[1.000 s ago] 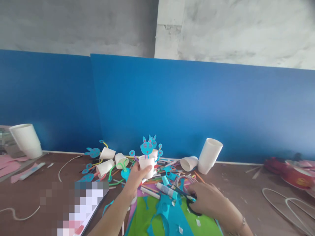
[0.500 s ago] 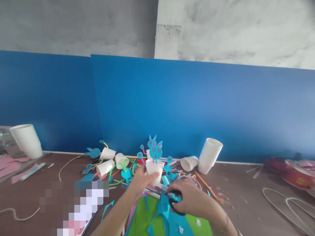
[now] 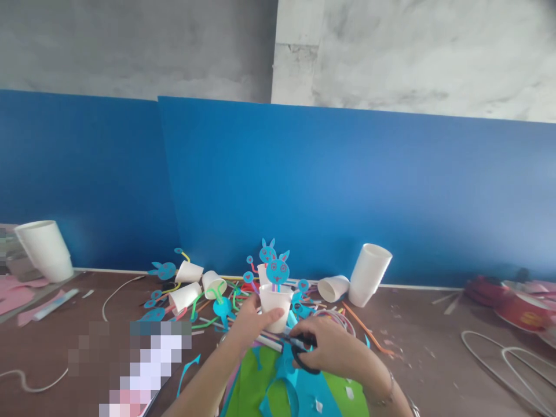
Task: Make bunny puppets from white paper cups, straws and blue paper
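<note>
I hold one white cup (image 3: 275, 304) and one pair of scissors (image 3: 304, 366). From that cup I count one rear cup (image 3: 262, 275) at eleven, three tipped cups (image 3: 186, 296) toward nine, one toppled cup (image 3: 333, 288) near three, and two cup stacks (image 3: 369, 277), at nine and three.

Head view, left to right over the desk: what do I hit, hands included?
Left stack of white cups → tipped cup with green straws → left hand → held rabbit-topped cup → right hand with scissors → right stack of white cups → red object.
</note>
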A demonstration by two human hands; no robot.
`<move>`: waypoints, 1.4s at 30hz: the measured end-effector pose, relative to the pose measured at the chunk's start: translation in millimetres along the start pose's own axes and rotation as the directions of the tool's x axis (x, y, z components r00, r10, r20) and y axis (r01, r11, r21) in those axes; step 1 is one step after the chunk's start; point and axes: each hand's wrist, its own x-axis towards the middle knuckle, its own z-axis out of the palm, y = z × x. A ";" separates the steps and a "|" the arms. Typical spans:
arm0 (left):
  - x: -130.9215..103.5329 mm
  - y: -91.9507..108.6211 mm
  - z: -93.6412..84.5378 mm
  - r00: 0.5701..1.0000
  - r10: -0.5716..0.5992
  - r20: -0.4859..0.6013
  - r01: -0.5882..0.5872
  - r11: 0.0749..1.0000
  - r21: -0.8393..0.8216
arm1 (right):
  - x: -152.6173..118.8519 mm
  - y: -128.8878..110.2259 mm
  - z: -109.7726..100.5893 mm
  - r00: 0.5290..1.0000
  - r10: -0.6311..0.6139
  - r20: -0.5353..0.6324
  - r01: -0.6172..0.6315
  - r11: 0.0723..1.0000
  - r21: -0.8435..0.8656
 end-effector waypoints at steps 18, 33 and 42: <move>-0.7 5.5 0.4 0.998 0.056 -0.010 -0.055 0.997 0.046 | -0.3 -1.4 -1.0 0.998 -0.021 0.058 0.010 0.985 0.173; -7.7 7.6 5.7 0.999 0.030 -0.030 -0.030 0.999 0.019 | 2.0 5.3 -4.6 0.988 -0.061 0.139 0.021 0.963 0.269; 5.2 9.1 1.2 0.987 0.082 -0.136 -0.084 0.996 -0.006 | 3.9 10.4 4.3 0.996 -0.004 0.085 0.007 0.999 -0.034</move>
